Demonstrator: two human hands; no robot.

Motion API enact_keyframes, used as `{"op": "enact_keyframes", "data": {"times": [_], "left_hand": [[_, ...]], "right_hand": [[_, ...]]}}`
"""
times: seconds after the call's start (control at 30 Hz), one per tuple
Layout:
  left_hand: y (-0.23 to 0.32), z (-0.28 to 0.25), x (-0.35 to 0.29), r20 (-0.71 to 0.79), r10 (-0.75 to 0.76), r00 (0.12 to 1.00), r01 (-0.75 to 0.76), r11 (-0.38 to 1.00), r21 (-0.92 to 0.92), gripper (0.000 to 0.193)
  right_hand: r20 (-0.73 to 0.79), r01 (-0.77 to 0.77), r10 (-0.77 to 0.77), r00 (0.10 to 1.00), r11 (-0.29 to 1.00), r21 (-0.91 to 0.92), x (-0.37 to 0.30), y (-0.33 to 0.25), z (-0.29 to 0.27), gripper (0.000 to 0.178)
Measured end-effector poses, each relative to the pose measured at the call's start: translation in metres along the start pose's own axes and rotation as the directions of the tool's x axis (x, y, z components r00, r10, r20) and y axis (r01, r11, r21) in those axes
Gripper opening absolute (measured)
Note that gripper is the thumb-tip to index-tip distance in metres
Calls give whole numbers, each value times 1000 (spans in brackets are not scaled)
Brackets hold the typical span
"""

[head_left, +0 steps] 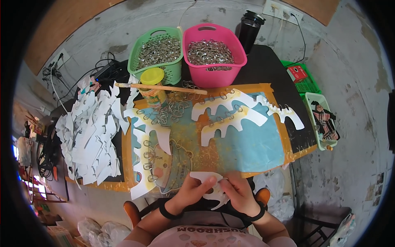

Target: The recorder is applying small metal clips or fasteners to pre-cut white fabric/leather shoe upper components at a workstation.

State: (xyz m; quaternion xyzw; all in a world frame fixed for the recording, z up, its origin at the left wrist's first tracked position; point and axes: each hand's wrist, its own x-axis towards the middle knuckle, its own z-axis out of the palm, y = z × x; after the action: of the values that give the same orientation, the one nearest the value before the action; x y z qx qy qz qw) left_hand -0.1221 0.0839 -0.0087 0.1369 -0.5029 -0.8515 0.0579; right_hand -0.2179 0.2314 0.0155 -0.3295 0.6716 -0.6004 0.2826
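Close to my body, at the table's front edge, my left hand [193, 190] grips a white, curved cut-out piece [200, 176] with its thumb on top. My right hand [238, 192] pinches the same piece at its other side; a small metallic bit shows at its fingertips, too small to make out. Other white toothed pieces lie on the blue mat: one at the left front [142, 181] with wire rings along its edge, one in the middle [234, 123] and another behind it, both with rings and yellowish smears. Loose metal rings [173, 113] are heaped beside a yellow-lidded jar [152, 77].
A brush [164, 87] rests across the jar. Green [175, 74] and pink [214, 78] baskets full of metal rings stand at the back, a dark bottle [249, 33] beside them. White pieces are piled [92, 140] at the left. Small baskets [321, 123] sit off the right edge.
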Motion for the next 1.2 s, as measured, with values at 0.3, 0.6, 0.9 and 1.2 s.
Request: {"op": "enact_keyframes", "data": {"times": [0.3, 0.6, 0.9, 1.2], "left_hand": [[0, -4, -9, 150, -231, 961, 274, 851, -448, 15], [-23, -6, 5, 107, -247, 963, 256, 717, -649, 40], [-25, -13, 8, 174, -180, 968, 250, 752, -610, 70], [-28, -11, -1, -12, -104, 994, 91, 920, -382, 77]], "right_hand": [[185, -177, 124, 975, 934, 310, -9, 3, 5, 26], [225, -319, 261, 939, 905, 283, 8, -5, -15, 27], [147, -290, 265, 953, 939, 186, 4, -7, -15, 18], [-4, -194, 194, 981, 981, -21, 2, -12, -21, 14]]}}
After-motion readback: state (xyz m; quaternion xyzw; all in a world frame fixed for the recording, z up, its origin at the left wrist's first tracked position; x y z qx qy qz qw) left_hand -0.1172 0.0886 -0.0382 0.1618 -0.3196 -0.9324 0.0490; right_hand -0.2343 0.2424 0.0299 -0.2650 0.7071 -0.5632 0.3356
